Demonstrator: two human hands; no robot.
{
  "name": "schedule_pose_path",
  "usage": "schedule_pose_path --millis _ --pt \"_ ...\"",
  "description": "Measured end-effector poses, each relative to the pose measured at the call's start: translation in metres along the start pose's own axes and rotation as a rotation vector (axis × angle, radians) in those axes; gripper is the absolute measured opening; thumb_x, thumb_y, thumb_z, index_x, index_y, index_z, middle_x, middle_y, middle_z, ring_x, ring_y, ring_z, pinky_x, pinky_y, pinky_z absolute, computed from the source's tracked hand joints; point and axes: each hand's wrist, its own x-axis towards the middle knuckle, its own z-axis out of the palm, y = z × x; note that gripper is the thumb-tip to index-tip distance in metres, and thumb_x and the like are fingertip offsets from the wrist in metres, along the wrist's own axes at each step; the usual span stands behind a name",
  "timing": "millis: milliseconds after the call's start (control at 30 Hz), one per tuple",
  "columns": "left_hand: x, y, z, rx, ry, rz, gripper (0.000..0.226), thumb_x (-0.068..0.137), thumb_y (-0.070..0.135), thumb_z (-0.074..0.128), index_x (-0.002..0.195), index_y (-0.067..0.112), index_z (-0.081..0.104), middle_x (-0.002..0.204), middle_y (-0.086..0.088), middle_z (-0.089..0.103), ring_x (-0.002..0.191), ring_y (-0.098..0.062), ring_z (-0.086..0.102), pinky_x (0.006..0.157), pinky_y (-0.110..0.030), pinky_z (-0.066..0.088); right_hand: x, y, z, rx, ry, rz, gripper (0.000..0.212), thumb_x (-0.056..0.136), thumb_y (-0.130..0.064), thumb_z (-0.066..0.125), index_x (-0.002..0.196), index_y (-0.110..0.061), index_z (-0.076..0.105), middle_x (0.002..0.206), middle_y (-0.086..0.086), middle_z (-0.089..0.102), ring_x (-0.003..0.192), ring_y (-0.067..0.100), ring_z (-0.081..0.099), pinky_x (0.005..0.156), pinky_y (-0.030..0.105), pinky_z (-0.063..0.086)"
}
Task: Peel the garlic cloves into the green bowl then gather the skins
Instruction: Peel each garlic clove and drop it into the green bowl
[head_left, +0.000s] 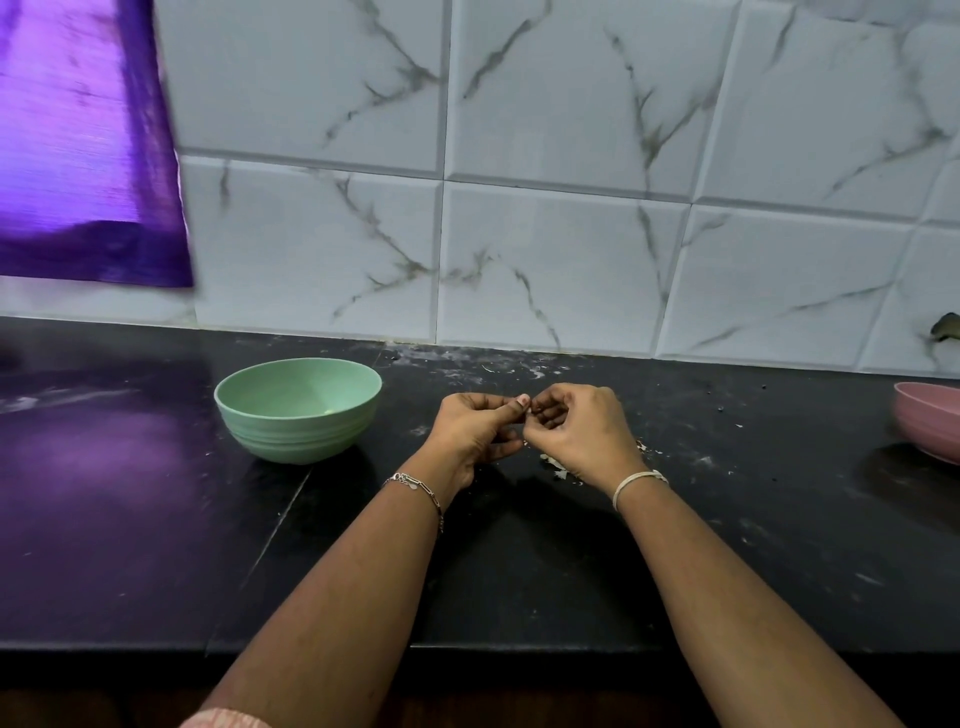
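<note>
Head view: a white tiled wall (571, 156) with grey marble veining is filling the upper half, and a black countertop (130, 519) is running beneath it. A shiny purple sheet (78, 145) is hanging at the upper left. The green bowl (249, 415) is standing upright on the counter, just left of the hands, with a small pale bit (328, 411) lying inside. A pink bowl (930, 426) is sitting at the right edge, cut off by the frame.

The left hand (475, 434) and the right hand (579, 431) are meeting at mid-counter, fingers curled and tips pressing together, both pinching a garlic clove (525, 413) that the fingers are almost wholly hiding. Pale garlic skins (556, 465) are lying on the counter under the right hand. A chain bracelet (415, 486) is circling the left wrist, a pale band (636, 480) the right.
</note>
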Motion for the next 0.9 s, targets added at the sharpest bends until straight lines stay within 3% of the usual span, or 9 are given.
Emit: schedule_pose_path --millis 533,767,900 --pt "0.0028 -0.0005 -0.0022 -0.078 0.06 -0.039 0.019 0.081 0.018 0.077 0.078 0.003 0.064 0.064 -0.004 0.067 0.049 -0.005 0.061 0.048 -0.017 0.05 -0.0002 -0.0029 0.0041 -0.129 -0.01 -0.078 0.009 0.077 -0.025 0.066 0.08 -0.02 0.073 0.072 -0.003 0.072 0.068 0.015 0.067 0.069 0.033 0.056" --pt "0.0034 0.0019 -0.0026 -0.136 0.078 -0.06 0.021 0.084 0.021 0.074 0.074 0.006 0.061 0.064 -0.003 0.065 0.048 -0.005 0.059 0.047 -0.016 0.05 -0.0008 -0.0046 0.0057 -0.027 0.045 -0.081 0.009 0.079 -0.029 0.071 0.085 -0.023 0.072 0.076 -0.011 0.072 0.069 0.003 0.067 0.071 0.033 0.058" --pt "0.0038 0.0026 -0.0034 -0.144 0.092 -0.072 0.015 0.086 0.013 0.071 0.076 0.005 0.063 0.061 -0.002 0.064 0.044 -0.004 0.056 0.045 -0.016 0.05 0.001 -0.0066 0.0065 0.016 0.093 -0.088 0.01 0.081 -0.025 0.074 0.09 -0.024 0.069 0.086 -0.012 0.067 0.073 0.006 0.063 0.073 0.034 0.056"
